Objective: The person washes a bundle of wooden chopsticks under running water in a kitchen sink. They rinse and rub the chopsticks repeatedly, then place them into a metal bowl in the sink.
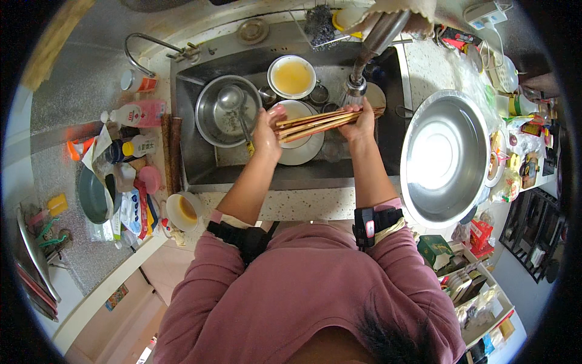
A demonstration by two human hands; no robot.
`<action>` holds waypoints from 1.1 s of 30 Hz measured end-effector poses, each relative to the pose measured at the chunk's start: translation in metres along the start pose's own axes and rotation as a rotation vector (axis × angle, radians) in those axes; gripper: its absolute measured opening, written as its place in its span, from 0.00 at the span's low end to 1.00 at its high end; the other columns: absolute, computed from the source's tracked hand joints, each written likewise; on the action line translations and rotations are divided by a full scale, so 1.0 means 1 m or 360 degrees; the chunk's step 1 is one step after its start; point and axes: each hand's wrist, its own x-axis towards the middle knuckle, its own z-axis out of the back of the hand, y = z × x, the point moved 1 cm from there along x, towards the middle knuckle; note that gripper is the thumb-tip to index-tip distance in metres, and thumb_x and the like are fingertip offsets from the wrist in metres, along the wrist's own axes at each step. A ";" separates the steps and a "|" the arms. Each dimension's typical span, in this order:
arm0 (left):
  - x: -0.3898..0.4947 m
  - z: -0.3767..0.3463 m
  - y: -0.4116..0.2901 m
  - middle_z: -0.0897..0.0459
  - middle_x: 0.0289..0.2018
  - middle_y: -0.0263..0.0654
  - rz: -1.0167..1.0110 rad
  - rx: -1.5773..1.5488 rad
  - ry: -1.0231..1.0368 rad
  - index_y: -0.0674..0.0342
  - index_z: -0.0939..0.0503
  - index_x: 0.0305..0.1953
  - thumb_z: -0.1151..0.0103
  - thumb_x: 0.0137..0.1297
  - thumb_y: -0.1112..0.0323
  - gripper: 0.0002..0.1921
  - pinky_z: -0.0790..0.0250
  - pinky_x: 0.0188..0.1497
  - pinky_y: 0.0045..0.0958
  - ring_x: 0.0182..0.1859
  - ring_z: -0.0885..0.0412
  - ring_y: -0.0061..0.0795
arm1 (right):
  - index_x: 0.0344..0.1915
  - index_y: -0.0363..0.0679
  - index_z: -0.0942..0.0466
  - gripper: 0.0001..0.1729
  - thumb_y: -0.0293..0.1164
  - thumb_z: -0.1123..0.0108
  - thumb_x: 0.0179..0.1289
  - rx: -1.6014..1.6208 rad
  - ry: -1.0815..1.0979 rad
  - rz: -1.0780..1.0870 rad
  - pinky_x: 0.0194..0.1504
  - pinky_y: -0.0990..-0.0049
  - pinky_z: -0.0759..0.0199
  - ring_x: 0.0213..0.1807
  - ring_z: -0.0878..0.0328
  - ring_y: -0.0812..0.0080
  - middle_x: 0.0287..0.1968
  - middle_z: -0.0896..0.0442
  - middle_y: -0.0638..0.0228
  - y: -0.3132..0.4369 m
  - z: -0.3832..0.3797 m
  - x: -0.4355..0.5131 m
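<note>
A bundle of wooden chopsticks (318, 125) lies across both hands above the sink. My right hand (359, 125) grips its right part, just below the running faucet spray head (354, 88). At the bundle's left end is my left hand (268, 132), its fingers partly spread; whether it grips the sticks I cannot tell. Beneath the bundle are stacked white plates and a bowl (300, 157). A white bowl of yellowish liquid (292, 78) stands behind them. On the left, a metal ladle (231, 98) rests in a steel pot (204, 127).
The sink's front rim (273, 185) runs before me. A large steel basin (477, 182) stands on the right counter. On the left are a cup with brown liquid (173, 211), a pink bottle (141, 113) and a dark pan (88, 195). A wire rack (302, 29) sits behind the sink.
</note>
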 end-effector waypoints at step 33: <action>0.014 -0.070 -0.001 0.22 0.32 0.40 0.0125 0.2194 0.1285 0.68 0.30 0.48 0.33 0.47 0.58 0.29 0.31 0.27 0.26 0.27 0.24 0.24 | 0.29 0.42 0.34 0.06 0.29 0.47 0.59 -0.0438 0.0101 0.0165 0.25 0.73 0.33 0.20 0.34 0.75 0.20 0.33 0.72 -0.039 -0.005 0.002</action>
